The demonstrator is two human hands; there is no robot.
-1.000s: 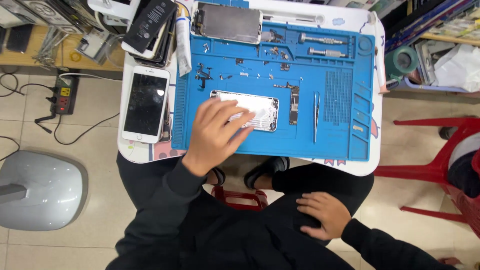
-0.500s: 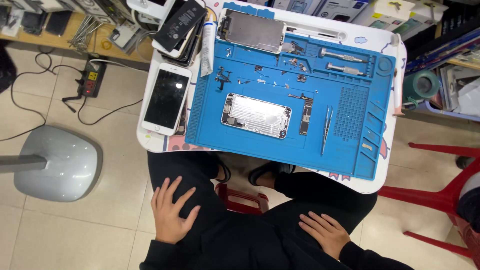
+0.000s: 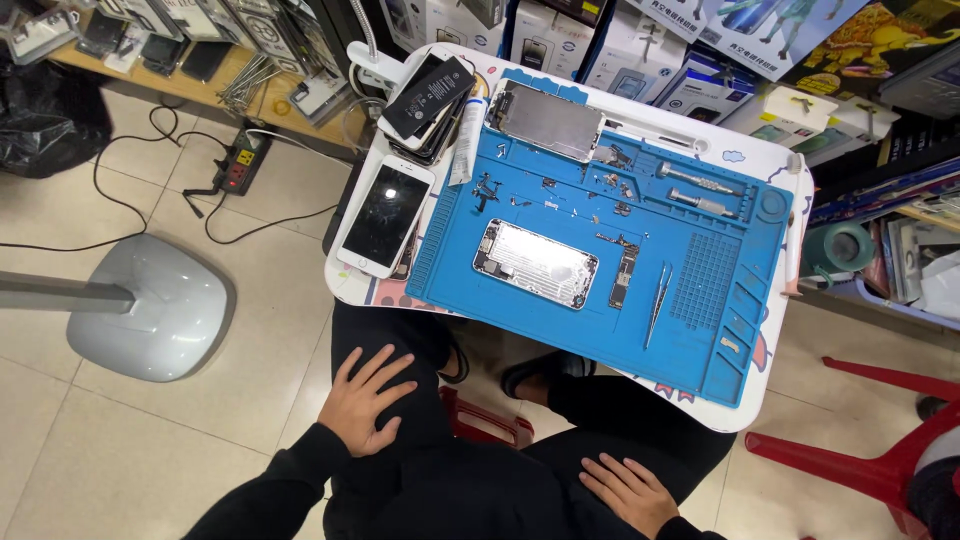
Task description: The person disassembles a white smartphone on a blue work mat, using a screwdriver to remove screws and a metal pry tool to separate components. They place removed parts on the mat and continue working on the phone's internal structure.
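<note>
Left hand [image 3: 365, 402] and right hand [image 3: 622, 493] rest flat on the thighs, fingers spread, holding nothing — the opened silver phone housing [image 3: 536, 263] lies mid-way on the blue silicone repair mat [image 3: 700, 270], likely light, rigid, fragile; best gripped by its long edges.

A phone repair shop: a blue repair mat [image 3: 720, 290] on a small white table [image 3: 770, 170] holds an opened phone [image 3: 536, 264], screwdrivers [image 3: 700, 190] and tweezers [image 3: 657, 300], with boxed phone accessories [image 3: 620, 45] stacked behind.
</note>
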